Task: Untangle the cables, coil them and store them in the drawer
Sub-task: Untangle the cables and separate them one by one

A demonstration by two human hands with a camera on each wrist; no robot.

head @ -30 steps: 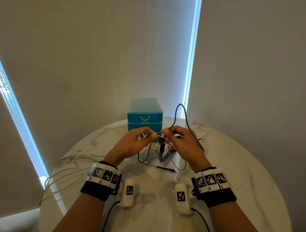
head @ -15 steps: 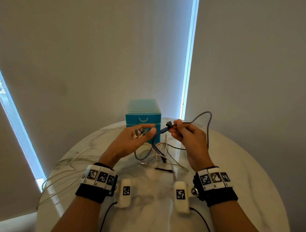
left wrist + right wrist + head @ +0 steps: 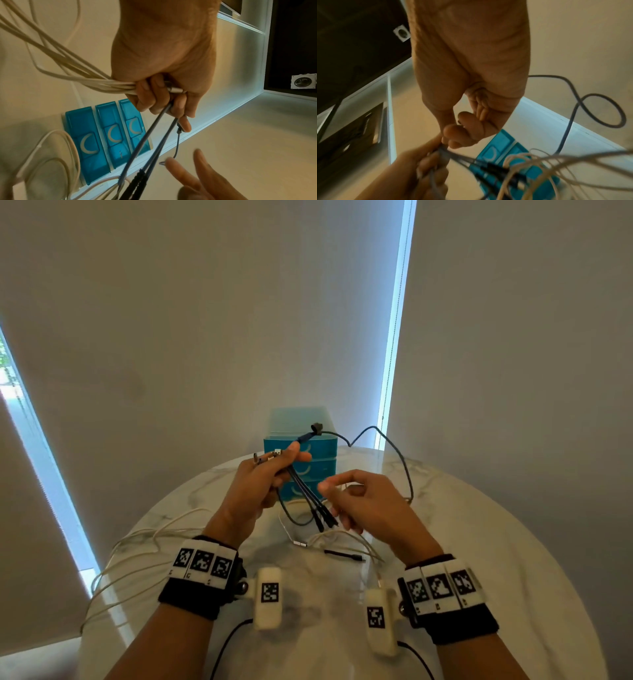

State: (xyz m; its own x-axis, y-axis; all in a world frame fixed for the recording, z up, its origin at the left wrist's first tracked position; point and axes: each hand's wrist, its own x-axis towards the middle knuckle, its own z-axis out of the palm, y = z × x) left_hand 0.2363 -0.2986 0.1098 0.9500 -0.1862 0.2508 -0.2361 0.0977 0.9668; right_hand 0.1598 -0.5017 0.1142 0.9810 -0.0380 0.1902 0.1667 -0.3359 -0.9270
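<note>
Round marble table (image 3: 496,542): the blue drawer unit (image 3: 322,446) stands at its far edge, all drawers shut. White cables (image 3: 144,546) trail off the left edge. My left hand (image 3: 253,491) grips the dark multi-plug cable (image 3: 305,491) and the white ends together, raised before the unit. My right hand (image 3: 370,505) hovers beside the dangling plugs, fingers loosely curled, holding nothing. I judge the cable light, limp and springy; best taken near the junction, not the plugs.

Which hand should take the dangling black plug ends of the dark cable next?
Probably the right hand: it holds nothing, fingers loosely curled just beside the black plug ends. The left hand is already full, gripping the dark cable and white cables.
</note>
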